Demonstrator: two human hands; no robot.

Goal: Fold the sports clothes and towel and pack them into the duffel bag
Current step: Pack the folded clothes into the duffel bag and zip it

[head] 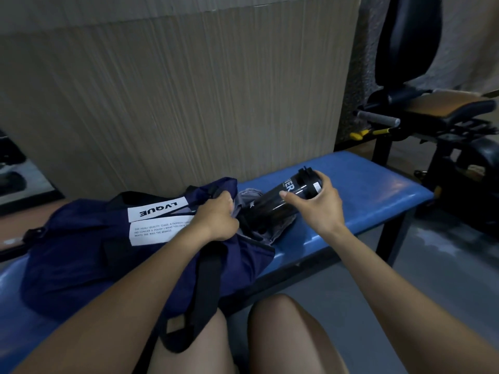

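On a blue bench (364, 184), the left hand (216, 220) grips the navy duffel bag (81, 252) open at its mouth. The right hand (316, 203) holds a black bottle (280, 201), base first, over grey cloth (247, 197) inside. Best to keep the opening wide and slide the bottle in beside the cloth.

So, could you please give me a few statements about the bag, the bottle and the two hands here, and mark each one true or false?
1. The right hand grips the black bottle near its lid end. True.
2. The bottle stands upright on the blue bench. False: it is tilted, base end toward the bag's opening.
3. The left hand grips the navy duffel bag at its opening. True.
4. The bag lies on the floor. False: it rests on the bench.
5. Grey fabric shows at the bag's mouth. True.
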